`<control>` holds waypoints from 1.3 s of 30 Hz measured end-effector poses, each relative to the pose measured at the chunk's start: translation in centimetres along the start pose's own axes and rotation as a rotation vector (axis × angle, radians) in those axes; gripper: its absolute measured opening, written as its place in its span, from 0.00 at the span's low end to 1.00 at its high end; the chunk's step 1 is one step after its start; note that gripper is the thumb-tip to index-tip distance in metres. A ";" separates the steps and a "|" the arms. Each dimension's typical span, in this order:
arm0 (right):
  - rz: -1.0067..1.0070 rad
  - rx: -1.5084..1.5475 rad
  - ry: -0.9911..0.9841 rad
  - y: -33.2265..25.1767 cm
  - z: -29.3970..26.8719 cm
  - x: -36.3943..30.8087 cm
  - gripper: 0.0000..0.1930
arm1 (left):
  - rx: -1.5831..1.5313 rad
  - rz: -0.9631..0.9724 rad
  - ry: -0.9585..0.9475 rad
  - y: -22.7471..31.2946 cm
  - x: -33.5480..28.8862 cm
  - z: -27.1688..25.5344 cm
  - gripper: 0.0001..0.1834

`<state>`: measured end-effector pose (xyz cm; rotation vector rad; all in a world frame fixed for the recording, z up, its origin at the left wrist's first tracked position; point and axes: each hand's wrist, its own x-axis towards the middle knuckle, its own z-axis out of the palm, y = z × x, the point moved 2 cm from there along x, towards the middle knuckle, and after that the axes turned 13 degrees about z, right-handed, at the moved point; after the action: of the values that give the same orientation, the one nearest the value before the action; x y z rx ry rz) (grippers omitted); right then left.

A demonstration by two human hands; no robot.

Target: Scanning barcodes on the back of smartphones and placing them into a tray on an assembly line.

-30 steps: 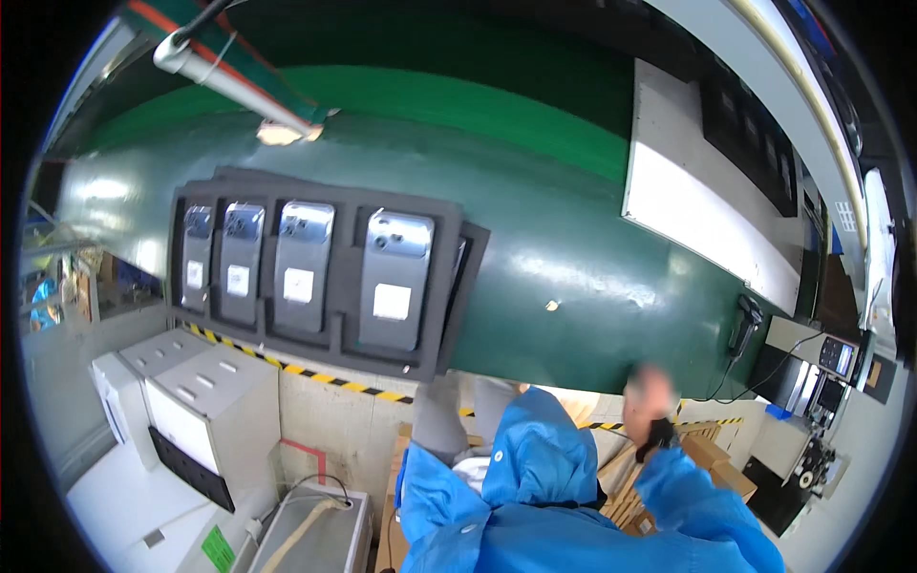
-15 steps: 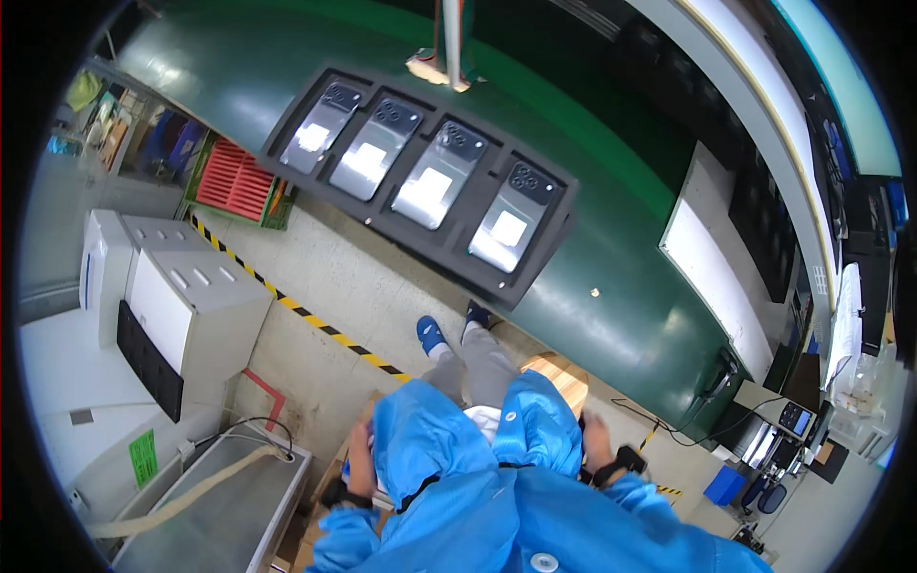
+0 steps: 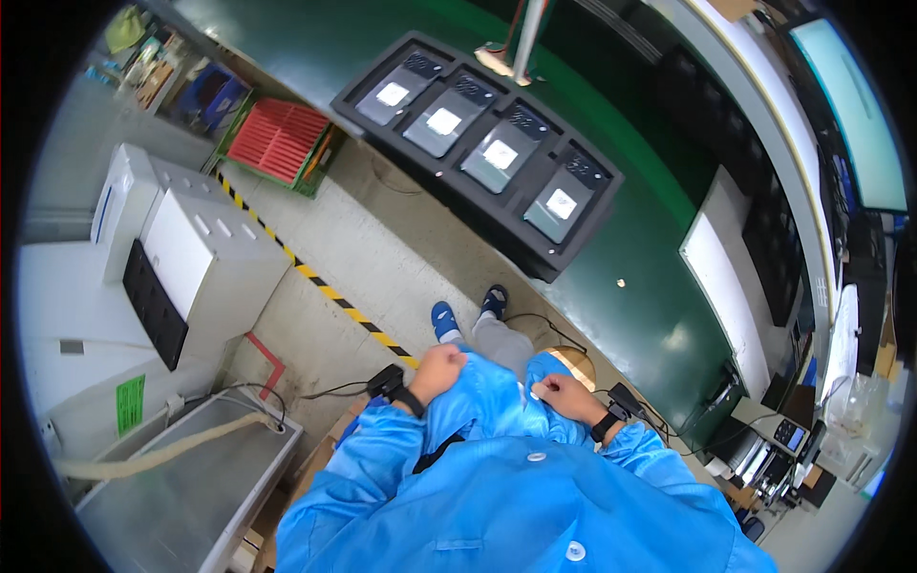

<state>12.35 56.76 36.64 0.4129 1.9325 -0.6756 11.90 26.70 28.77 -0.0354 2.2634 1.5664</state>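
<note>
My left hand (image 3: 437,372) is closed against the left front of the blue work coat (image 3: 497,382), with its fingertips at the cloth. Across the coat's front, my right hand (image 3: 571,395) pinches the right flap close to a light button. Both wrists wear black bands with small cable-fitted units. Beyond my hands, a dark foam tray (image 3: 449,179) rests on the green bench, overhanging its near edge. Several silver phones (image 3: 561,203) lie in its slots, camera ends away from me, each bearing a white square.
The green bench (image 3: 659,296) runs diagonally, with a pole (image 3: 527,48) standing behind the tray. A red-and-green crate (image 3: 279,140) sits far left, near a white cabinet (image 3: 224,253). A round wooden stool (image 3: 570,365) is beside my leg. Cables and a small device (image 3: 778,430) are at right.
Both hands have come up from my sides to the coat's front and closed on it. The view has shifted, so the tray appears higher and farther right.
</note>
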 end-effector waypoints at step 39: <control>-0.958 0.501 0.118 -43.8 -15.1 -9.9 0.09 | -0.390 -0.208 0.230 7.0 -9.0 -16.0 0.20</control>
<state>-18.36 31.79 62.78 -0.2293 2.0061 -1.7989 13.82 13.09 42.75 -0.5624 1.9960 1.9397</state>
